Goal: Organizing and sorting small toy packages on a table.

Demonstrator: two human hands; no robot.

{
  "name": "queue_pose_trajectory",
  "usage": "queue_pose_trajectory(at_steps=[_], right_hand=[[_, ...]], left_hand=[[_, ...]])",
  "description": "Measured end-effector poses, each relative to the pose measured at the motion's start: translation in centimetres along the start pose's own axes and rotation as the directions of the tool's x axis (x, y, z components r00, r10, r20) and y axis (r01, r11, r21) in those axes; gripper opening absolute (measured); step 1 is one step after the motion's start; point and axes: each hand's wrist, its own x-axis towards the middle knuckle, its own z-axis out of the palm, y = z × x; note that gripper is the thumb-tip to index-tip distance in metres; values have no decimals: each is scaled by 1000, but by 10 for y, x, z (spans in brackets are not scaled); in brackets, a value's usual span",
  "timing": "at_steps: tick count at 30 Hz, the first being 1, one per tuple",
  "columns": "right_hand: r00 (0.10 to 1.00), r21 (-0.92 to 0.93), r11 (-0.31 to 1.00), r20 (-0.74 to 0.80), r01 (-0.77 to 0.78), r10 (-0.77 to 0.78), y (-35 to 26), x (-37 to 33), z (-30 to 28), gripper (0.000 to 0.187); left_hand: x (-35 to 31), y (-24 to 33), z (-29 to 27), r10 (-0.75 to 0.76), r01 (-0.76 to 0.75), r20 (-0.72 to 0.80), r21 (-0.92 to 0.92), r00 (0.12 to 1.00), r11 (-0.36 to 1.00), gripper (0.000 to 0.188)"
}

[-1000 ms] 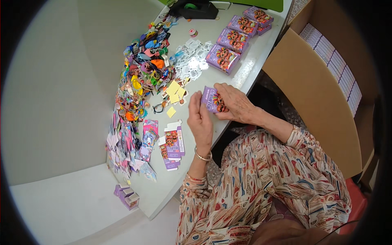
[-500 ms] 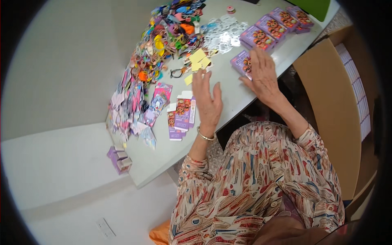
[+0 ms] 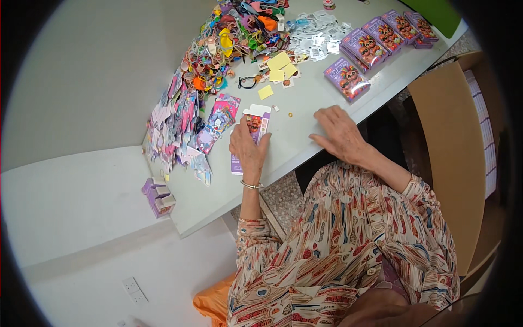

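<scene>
My left hand [image 3: 249, 150] rests over the flat purple cartons [image 3: 238, 168], its thumb apart from the fingers. Part of the cartons is hidden beneath it; their white end flaps stick out above. With nothing in it, my right hand [image 3: 340, 134] hovers by the table's front edge, thumb and fingers apart. Beyond that hand lies a closed purple box [image 3: 347, 80] with cartoon figures on its front. To the left of the cartons are colourful printed packets [image 3: 219, 121].
Several closed purple boxes [image 3: 385, 36] line the back right. Mixed colourful small items [image 3: 226, 46] are heaped at the back, near clear sachets [image 3: 318, 38], yellow paper squares [image 3: 278, 60] and shiny packets [image 3: 173, 125]. A large cardboard box [image 3: 449, 158] stands right of the table.
My right hand has left the closed purple box and drawn back toward me. My left hand has moved left and down onto the flat cartons. The whole view has shifted slightly.
</scene>
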Motion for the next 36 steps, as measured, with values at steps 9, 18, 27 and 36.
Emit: queue_pose_trajectory(at_steps=[9,18,27,36], right_hand=[[984,358,925,159,-131,78,-19,1,22,37],[879,645,613,221,-457,423,-7,25,20,65],[844,363,762,221,-536,489,3,31,-13,97],[839,235,805,176,-544,516,-6,27,-11,102]], left_hand=[[6,-2,0,116,-93,-227,110,967,990,64],[11,96,0,-84,-58,-93,-937,992,344,14],[1,104,7,-67,207,198,-964,978,164,9],[-4,101,13,-67,145,132,-952,989,271,10]])
